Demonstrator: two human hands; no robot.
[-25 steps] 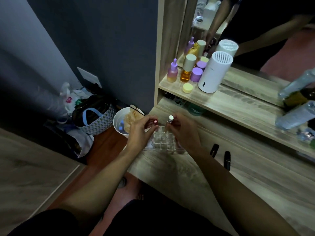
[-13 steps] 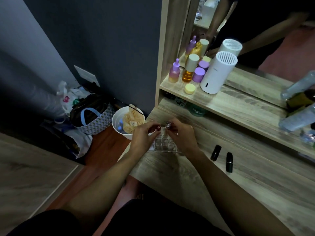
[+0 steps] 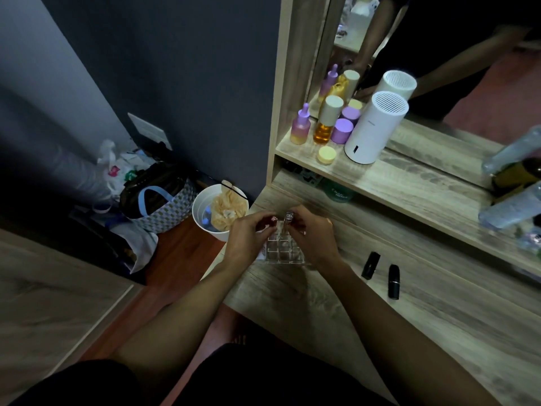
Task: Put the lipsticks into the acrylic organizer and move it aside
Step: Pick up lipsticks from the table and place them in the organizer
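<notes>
A clear acrylic organizer (image 3: 282,250) with square cells sits near the left end of the wooden vanity top (image 3: 409,317). My left hand (image 3: 246,238) pinches a red-topped lipstick (image 3: 272,219) over the organizer's far-left cells. My right hand (image 3: 313,235) pinches a silver-topped lipstick (image 3: 289,215) upright over the far cells beside it. Both lipsticks stand close together; their lower ends are hidden by my fingers. Two black lipsticks (image 3: 370,265) (image 3: 394,281) lie on the top to the right of my right wrist.
A raised shelf (image 3: 424,197) behind holds cosmetic bottles (image 3: 326,121), a yellow jar (image 3: 327,154) and a white cylinder (image 3: 374,127) before a mirror. Clear bottles (image 3: 512,206) lie at the right. A white bin (image 3: 218,212) and bags (image 3: 155,200) stand on the floor left.
Both hands have lowered the two lipsticks toward the organizer's far cells and drawn them closer together. The two black lipsticks have not moved.
</notes>
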